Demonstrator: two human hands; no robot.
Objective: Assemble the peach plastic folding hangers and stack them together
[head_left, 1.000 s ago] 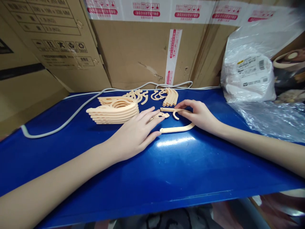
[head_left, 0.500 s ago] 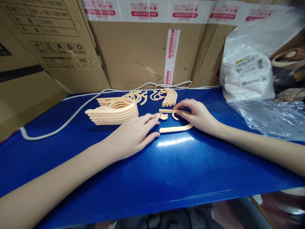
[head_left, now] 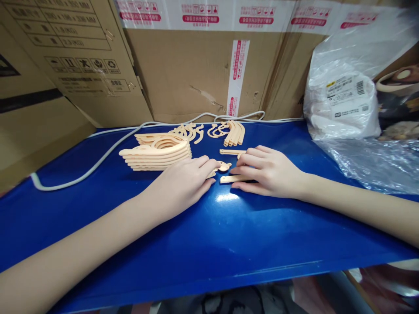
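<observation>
My left hand (head_left: 188, 178) is closed on a small flat cream plastic hanger piece (head_left: 224, 166), whose rounded end sticks out past the fingertips. Most of that piece is hidden under the fingers. My right hand (head_left: 266, 171) rests low over the blue table, with thumb and fingers closed around a long cream hanger arm (head_left: 228, 179). The arm's holed end points left, toward my left hand, and its other end is covered by my palm. Behind the right fingers lies another straight cream piece (head_left: 229, 152). The hook beside it is almost wholly covered.
A stack of cream plastic hangers (head_left: 153, 158) stands left of my left hand. Loose hooks (head_left: 188, 131) and several curved arms (head_left: 234, 133) lie at the back. A white cable (head_left: 108, 165) runs along the cardboard boxes (head_left: 193, 74). Plastic-wrapped goods (head_left: 342, 102) sit at the right.
My right hand has moved nearer and slightly left, from the back piece and hook onto the long arm. My left fingers have gathered up the small flat piece, which has turned.
</observation>
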